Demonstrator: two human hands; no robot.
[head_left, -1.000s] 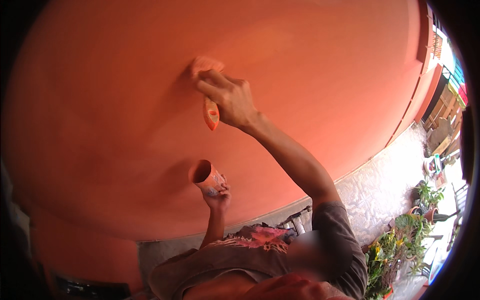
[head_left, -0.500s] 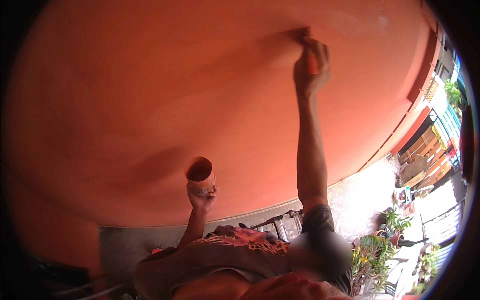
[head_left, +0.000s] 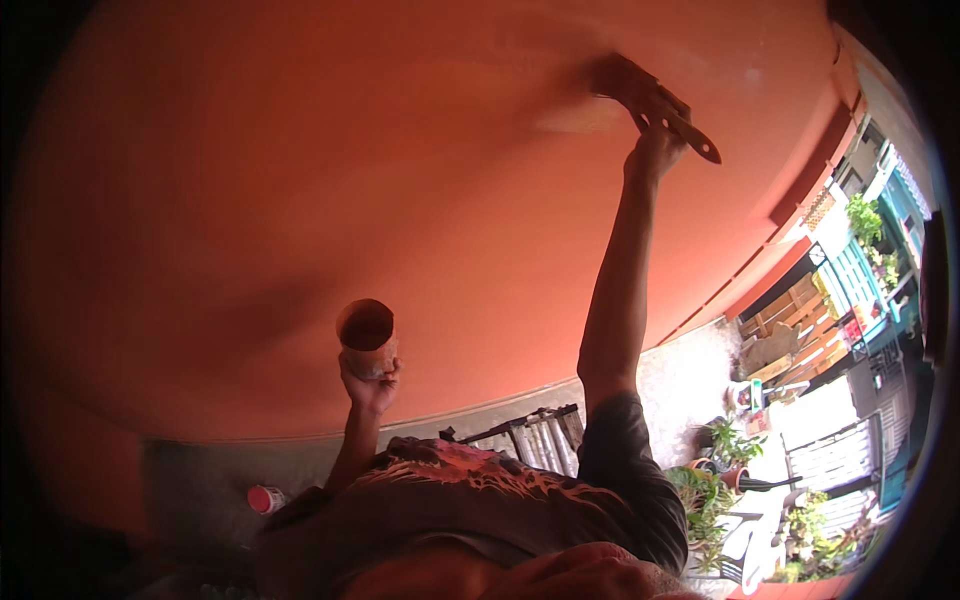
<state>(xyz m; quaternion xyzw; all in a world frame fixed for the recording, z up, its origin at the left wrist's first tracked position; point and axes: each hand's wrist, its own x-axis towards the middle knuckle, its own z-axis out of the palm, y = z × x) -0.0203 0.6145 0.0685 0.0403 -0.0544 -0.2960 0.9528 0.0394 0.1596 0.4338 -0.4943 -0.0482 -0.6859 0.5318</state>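
Note:
An orange wall (head_left: 450, 210) fills most of the view in front of me. My right hand (head_left: 658, 150), on a raised arm, is closed around a paintbrush (head_left: 697, 140). The brush's dark bristles are at the wall's upper part, and its handle, with a hole near the end, slants down to the right. Just left of the brush is a paler patch on the wall. Lower down, my left hand (head_left: 372, 388) grips a paint-smeared cup (head_left: 377, 358) by its lower part. The cup's mouth is upward, its inside dark; what it holds I cannot make out.
A red-lidded container (head_left: 265, 499) stands on the grey floor (head_left: 210, 480) at lower left. Behind my body lies a slatted rack (head_left: 540, 440). Potted plants (head_left: 710, 500), wooden boards (head_left: 790, 320) and a turquoise fence (head_left: 850, 275) are at the right, in bright light.
My right hand has turned, so the brush's handle now shows, slanting right. The cup in my left hand has shifted left and slightly up. The red-lidded container has come more into view.

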